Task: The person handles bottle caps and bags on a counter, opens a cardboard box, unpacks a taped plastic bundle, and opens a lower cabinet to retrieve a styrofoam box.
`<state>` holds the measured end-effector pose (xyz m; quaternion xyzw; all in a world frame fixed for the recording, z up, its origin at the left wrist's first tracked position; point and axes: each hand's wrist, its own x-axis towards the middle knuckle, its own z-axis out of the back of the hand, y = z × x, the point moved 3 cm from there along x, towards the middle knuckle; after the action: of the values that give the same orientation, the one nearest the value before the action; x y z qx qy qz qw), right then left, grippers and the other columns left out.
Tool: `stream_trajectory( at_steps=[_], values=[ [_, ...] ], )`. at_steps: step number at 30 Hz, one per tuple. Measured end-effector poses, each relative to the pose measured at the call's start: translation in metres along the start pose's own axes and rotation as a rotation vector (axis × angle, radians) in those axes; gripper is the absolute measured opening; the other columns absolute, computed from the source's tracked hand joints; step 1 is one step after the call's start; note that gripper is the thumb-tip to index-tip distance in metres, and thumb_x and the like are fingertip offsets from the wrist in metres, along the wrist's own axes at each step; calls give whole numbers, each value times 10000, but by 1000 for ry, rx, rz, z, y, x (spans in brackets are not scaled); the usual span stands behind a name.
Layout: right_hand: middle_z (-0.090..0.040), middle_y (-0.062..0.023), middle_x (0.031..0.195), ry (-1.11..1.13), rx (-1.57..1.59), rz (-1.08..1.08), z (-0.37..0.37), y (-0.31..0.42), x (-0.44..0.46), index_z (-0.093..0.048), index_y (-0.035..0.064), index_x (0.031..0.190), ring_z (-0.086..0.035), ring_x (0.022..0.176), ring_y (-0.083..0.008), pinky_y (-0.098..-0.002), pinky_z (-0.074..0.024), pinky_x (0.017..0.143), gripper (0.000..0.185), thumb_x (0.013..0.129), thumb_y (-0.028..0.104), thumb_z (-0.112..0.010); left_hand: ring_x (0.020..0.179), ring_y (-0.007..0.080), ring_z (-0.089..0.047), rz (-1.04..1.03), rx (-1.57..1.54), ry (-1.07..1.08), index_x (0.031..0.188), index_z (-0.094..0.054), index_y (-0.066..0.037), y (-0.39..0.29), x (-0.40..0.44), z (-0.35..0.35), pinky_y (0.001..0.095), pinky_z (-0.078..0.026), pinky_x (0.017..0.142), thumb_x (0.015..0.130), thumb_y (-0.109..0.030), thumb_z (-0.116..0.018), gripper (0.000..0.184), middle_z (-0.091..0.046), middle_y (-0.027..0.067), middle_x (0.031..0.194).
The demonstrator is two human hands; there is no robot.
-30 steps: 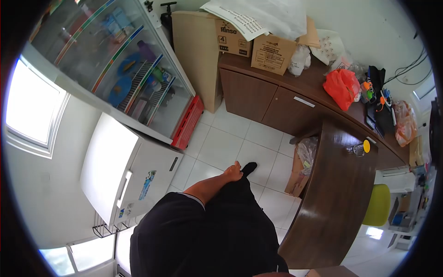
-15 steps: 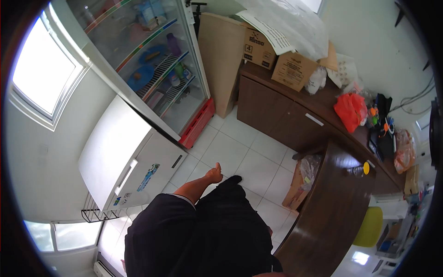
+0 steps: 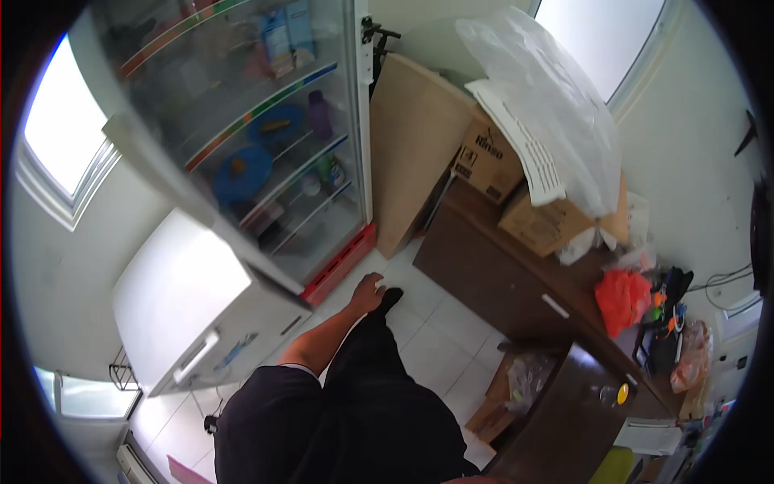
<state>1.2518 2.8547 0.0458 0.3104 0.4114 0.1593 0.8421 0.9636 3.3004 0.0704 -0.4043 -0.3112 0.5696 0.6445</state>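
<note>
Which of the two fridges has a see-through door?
The tall, pale-framed display fridge with the red base: shelves show through its glass, whereas the shorter, boxy white fridge has a solid door.

The left arm (image 3: 326,339) reaches from the lower left of the frame up towards the centre, slanting to the right, nearly straight at the elbow. It leaves a dark short sleeve (image 3: 270,391) with a pale edge, bare from there to the fingers. The wrist carries on in line with the forearm. The left hand (image 3: 368,295) sits just below and left of centre, fingers loosely curved and empty; their exact bend is too small to tell. The dark-clad torso (image 3: 355,440) fills the bottom middle. A leg (image 3: 360,351) extends upwards from it, the dark foot (image 3: 391,300) just right of the hand.
</note>
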Motion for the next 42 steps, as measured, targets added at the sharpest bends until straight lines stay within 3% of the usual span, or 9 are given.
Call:
stream_trajectory(
  at_steps=[3,12,17,21,27,30,35,41,42],
  values=[
    [-732,-141,828,-32,-9,-74,-23,69,43,-709,-42,1113,-713,734,-219,-346,-578,654,273,953,177,-672,1145,405,-630,-376,135,-188,1242,-628,-48,-45,152,5,467,-513,973,925,-127,-683,331,-648,214,1208],
    [-725,-150,854,-52,91,-188,-75,257,122,-674,-36,1181,-725,758,-224,-341,-595,659,294,977,176,-672,1320,328,-528,-775,305,-171,1315,-636,-69,-339,494,33,501,-392,1083,955,-145,-650,368,-619,154,1319],
    [-717,-157,890,76,357,-14,-101,325,166,-644,-33,1211,-736,769,-248,-357,-620,669,303,994,177,-669,1349,338,-516,-847,221,-99,1328,-650,-90,-365,593,12,551,-321,1123,966,-289,-561,423,-625,146,1354],
    [-731,-150,847,-22,130,-118,-103,344,178,-700,-31,1126,-730,743,-233,-368,-611,668,271,955,178,-690,1216,325,-575,-790,101,42,1210,-724,-85,-246,721,-102,583,-251,1135,975,-437,-458,499,-654,144,1197],
    [-734,-127,760,-148,-205,-155,-109,299,209,-755,-22,975,-742,762,-220,-365,-591,677,274,894,236,-708,1268,307,-525,-762,622,29,1172,-712,-33,-336,572,43,588,-225,1147,922,-461,-526,529,-625,149,1192],
    [-736,-127,754,-142,-139,-253,-112,309,210,-762,-16,960,-743,770,-215,-359,-589,687,279,889,247,-704,1290,307,-502,-812,591,-150,1172,-655,-26,-321,556,55,614,-209,1153,890,-414,-589,484,-603,147,1181],
    [-741,-125,744,-87,-130,-239,-108,316,211,-772,-7,934,-745,784,-206,-350,-584,704,288,881,266,-698,1215,303,-552,-767,401,37,1052,-601,-76,-344,508,124,600,-237,1161,828,-242,-758,320,-591,103,1074],
    [-777,-152,986,245,-300,158,-126,388,233,-718,10,1156,-753,876,-265,-385,-586,837,306,948,227,-662,950,270,-639,-689,424,195,947,-611,-92,-354,459,180,439,-465,976,754,-85,-801,270,-591,47,903],
    [-761,-148,1087,392,-513,564,-135,409,242,-693,20,1217,-739,966,-276,-381,-570,889,319,976,225,-648,913,267,-641,-676,438,193,934,-613,-89,-352,452,183,418,-493,929,744,-66,-796,265,-588,46,881]
  ],
)
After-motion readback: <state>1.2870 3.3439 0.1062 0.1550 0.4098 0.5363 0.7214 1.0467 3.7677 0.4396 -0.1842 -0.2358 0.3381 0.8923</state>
